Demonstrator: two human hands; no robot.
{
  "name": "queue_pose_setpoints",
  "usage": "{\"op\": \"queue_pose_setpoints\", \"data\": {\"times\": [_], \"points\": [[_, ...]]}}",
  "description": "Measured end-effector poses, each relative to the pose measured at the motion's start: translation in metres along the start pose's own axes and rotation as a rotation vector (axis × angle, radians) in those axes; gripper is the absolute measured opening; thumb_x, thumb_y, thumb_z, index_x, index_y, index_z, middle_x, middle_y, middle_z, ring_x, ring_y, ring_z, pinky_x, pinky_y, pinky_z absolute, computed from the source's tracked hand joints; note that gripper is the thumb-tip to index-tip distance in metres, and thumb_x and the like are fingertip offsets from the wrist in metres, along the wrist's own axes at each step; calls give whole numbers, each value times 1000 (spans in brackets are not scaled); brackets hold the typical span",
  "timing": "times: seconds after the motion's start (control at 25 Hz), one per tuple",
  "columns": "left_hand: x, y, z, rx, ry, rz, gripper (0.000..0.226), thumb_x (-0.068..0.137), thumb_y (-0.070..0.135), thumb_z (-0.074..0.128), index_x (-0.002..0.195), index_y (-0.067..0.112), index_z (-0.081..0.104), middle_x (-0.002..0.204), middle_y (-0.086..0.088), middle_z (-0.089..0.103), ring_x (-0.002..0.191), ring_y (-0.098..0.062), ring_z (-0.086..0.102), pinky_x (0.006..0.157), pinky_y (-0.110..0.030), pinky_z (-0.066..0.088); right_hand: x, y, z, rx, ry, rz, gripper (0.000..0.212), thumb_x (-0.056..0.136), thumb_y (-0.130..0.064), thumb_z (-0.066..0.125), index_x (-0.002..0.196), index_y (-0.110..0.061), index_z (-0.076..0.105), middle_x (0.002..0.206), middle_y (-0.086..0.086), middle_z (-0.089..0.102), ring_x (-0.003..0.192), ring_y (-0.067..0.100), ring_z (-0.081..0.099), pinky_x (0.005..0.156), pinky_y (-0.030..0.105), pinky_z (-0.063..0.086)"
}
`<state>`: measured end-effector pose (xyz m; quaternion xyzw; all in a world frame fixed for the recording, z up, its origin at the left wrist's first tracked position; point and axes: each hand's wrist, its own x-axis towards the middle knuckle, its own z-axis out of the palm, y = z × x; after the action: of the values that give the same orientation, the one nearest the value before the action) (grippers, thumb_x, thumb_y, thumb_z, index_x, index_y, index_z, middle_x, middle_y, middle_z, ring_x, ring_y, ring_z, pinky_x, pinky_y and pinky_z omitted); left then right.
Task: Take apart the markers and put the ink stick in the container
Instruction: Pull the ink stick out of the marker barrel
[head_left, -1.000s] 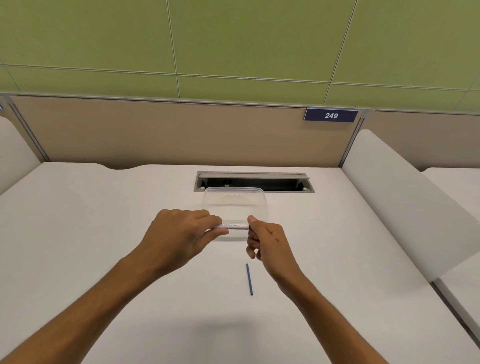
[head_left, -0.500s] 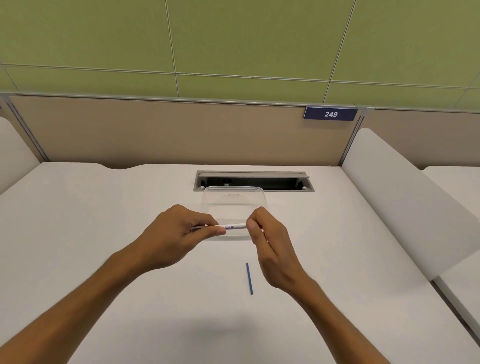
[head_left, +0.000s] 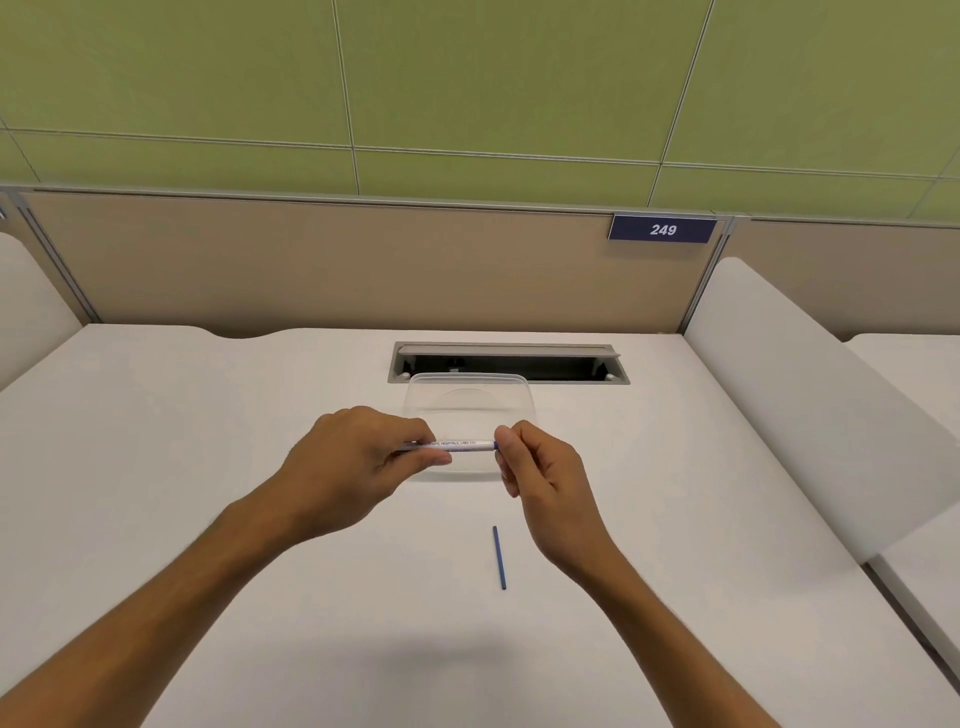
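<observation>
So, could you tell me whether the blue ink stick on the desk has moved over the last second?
No. The blue ink stick lies in the same spot below the container.

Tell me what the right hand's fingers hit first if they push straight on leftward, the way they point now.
The marker: the right hand already pinches its blue end, with the left hand gripping the other end further along.

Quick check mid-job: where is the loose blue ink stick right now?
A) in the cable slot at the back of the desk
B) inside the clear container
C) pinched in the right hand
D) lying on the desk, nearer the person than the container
D: the blue ink stick lies bare on the desk, on the near side of the clear container, below the right hand.
</observation>
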<state>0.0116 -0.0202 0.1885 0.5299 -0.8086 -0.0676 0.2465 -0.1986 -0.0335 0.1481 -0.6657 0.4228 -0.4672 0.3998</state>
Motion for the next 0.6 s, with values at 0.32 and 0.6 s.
{"op": "queue_pose_setpoints", "data": {"times": [0.32, 0.6], "points": [[1, -3, -1, -99, -11, 4, 31, 87, 55, 49, 77, 31, 65, 49, 9, 44, 51, -12, 40, 47, -28, 27, -3, 4, 0, -194, 64, -136, 19, 99, -33, 45, 85, -26, 55, 75, -20, 55, 73, 8, 54, 61, 13, 38], [0, 1, -3, 39, 37, 45, 31, 87, 53, 48, 81, 29, 67, 53, 11, 48, 52, -12, 41, 47, -31, 33, 2, -4, -2, -15, 19, 7, 45, 100, -37, 49, 57, -27, 55, 52, -12, 51, 52, 2, 44, 54, 10, 35]]}}
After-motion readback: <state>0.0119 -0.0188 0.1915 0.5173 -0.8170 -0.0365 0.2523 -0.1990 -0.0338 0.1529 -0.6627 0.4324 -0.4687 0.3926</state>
